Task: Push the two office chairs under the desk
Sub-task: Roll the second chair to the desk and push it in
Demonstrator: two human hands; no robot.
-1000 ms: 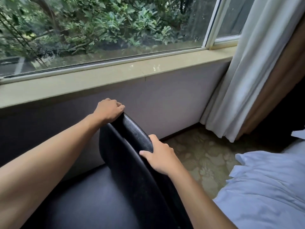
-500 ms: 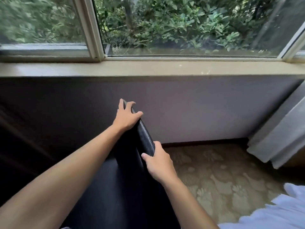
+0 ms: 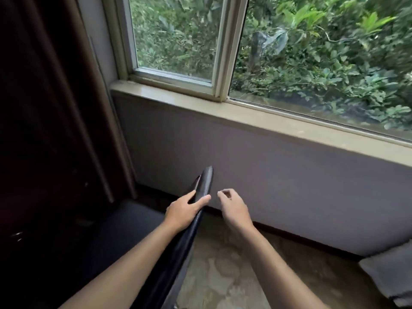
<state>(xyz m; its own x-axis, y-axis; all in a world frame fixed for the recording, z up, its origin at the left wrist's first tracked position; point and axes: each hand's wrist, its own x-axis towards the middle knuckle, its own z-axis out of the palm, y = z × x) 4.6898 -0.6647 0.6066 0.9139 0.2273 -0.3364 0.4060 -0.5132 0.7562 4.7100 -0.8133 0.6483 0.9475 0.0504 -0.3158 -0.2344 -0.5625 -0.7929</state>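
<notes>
From the head view we look down along both forearms toward a wall under a window. Our left hand [image 3: 186, 209] grips the top edge of a black office chair's backrest [image 3: 204, 185], thumb on the near side and fingers laid over the rim, so the hand is closed round the chair back. The backrest is seen almost edge-on: it rises from the lower middle of the picture and its upper tip ends just short of the pale wall [image 3: 289, 186]. The chair's dark seat [image 3: 124, 221] lies to the left of the backrest, low in the picture, beside a tall dark panel [image 3: 44, 130] that fills the left side; what that panel is, we cannot tell.

Our right hand [image 3: 234, 207] hangs in the air just to the right of the backrest, apart from it. Its fingers are loosely curled with thumb and forefinger near each other, and it holds nothing.

The window sill [image 3: 245, 117] runs slanting across the picture above the wall, with the pale window frame [image 3: 223, 47] standing on it and green foliage [image 3: 312, 52] behind the glass. Below the wall a dark skirting strip meets a patterned carpet [image 3: 234, 275], which lies under the right forearm. At the lower right corner a pale cushion-like thing [image 3: 388, 273] shows, blurred. Only one chair is in view, and no table shows plainly.
</notes>
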